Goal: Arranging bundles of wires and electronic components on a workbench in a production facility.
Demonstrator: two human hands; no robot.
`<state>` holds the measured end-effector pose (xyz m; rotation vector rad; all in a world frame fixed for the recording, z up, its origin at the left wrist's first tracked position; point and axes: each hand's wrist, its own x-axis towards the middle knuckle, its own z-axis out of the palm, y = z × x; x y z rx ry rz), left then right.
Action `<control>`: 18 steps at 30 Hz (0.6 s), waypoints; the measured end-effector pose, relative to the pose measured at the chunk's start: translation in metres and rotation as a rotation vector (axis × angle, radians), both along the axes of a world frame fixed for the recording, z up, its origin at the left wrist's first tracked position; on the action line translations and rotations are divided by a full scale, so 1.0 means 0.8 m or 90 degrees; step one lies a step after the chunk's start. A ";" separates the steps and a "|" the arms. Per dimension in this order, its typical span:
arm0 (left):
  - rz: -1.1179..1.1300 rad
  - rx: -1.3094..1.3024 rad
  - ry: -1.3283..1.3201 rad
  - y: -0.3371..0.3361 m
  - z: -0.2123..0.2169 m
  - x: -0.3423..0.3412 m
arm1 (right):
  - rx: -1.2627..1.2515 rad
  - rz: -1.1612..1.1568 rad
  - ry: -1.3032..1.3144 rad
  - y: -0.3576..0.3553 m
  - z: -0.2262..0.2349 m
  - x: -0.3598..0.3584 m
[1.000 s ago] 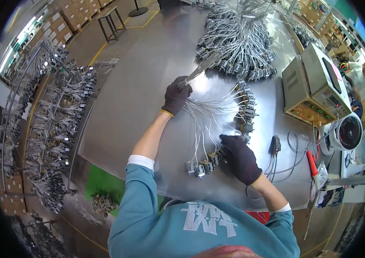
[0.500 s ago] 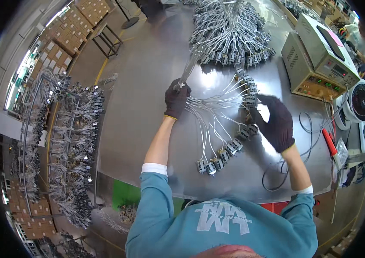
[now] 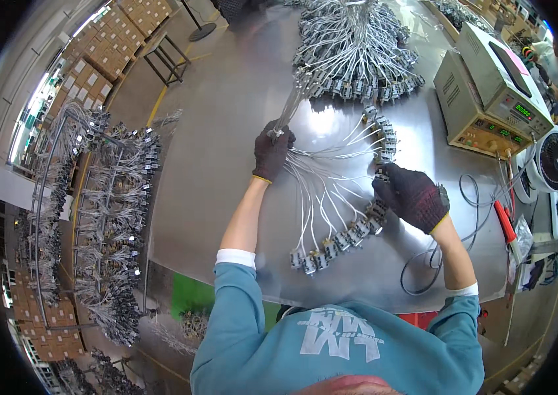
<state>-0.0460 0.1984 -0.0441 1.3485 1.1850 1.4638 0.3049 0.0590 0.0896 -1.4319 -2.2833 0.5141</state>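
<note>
My left hand (image 3: 271,153), in a dark knit glove, is closed around a bundle of pale wires (image 3: 287,112). From that grip the white leads (image 3: 331,158) fan out to the right and toward me. They end in small boxy metal-grey components (image 3: 341,240), lined up in a curved row on the table. My right hand (image 3: 416,195), gloved alike, is at the right side of this row with its fingers curled together at one small grey component (image 3: 382,172). The fingertips partly hide what they grip.
A large pile of similar wired components (image 3: 358,52) lies at the table's far side. Stacked test instruments (image 3: 489,99) with lit displays and a round fan (image 3: 552,158) stand at right. A loose grey cable (image 3: 405,276) and a red-handled tool (image 3: 504,220) lie nearer. Racks of hanging harnesses (image 3: 108,217) stand left.
My right hand has closed its fingers and come slightly down and left onto the row. The row's near end has shifted a little left and toward me. An upper instrument display now shows lit green digits.
</note>
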 end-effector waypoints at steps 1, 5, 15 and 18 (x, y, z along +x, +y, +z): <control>-0.002 0.001 -0.001 0.001 -0.001 0.002 | 0.001 -0.002 -0.001 0.007 -0.003 0.007; -0.013 0.031 -0.011 0.005 -0.009 0.003 | -0.321 0.009 0.110 0.022 -0.017 0.016; -0.012 -0.012 0.005 0.001 0.016 0.019 | 0.141 -0.026 -0.078 0.058 0.018 0.014; -0.005 -0.022 -0.036 -0.001 0.001 -0.002 | 0.273 -0.020 -0.014 0.121 0.016 -0.013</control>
